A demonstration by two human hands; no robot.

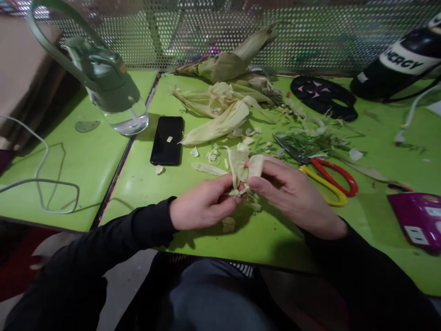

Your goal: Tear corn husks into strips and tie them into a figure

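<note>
Both of my hands meet over the front of the green table point(144, 179). My left hand point(203, 204) and my right hand point(292, 193) are closed, pinching pale strips of corn husk point(246, 168) between their fingertips. The strips stand up from the pinch and fold over at the top. Small husk scraps point(228, 224) lie on the table under my hands. A pile of whole corn husks point(220, 103) lies further back, and scissors with red and yellow handles point(324, 174) lie just right of my right hand.
A black phone point(167, 140) lies left of the husks. A clear water bottle with a green lid point(110, 87) stands at the back left beside a white cable point(41, 179). A black mask-like shape point(322, 96), a dark bottle point(396, 64) and a purple power strip point(418, 220) sit on the right. Perforated metal screen behind.
</note>
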